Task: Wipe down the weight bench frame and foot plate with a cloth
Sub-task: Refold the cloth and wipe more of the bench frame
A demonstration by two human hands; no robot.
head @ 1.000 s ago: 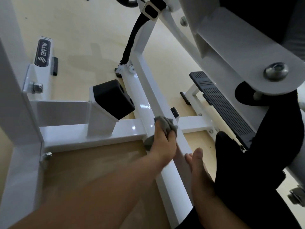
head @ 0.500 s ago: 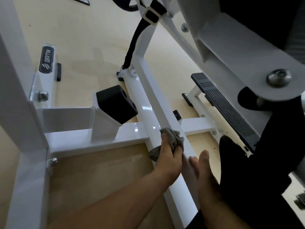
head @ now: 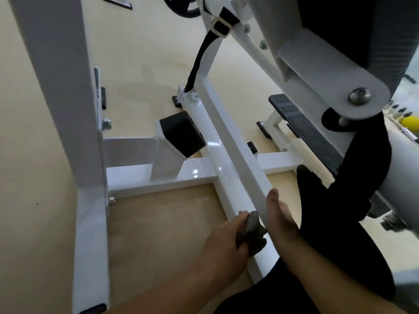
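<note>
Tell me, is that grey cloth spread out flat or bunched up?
Bunched up: the grey cloth is a crumpled wad gripped in the left hand, held against the white frame bar.

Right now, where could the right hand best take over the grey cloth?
Probably the cloth's crumpled lump bulging from the left hand's grip, approached from the right over the white beam: it lies exposed there, the rest buried under fingers.

A person's left hand [head: 223, 240] grips a crumpled grey cloth [head: 252, 234] against the glossy white steel bench frame [head: 229, 155]. The right hand [head: 280, 216] lies straight-fingered just beside it, and a ribbed black foot plate [head: 310, 132] stands beyond, over pale flooring [head: 147, 53].
</note>
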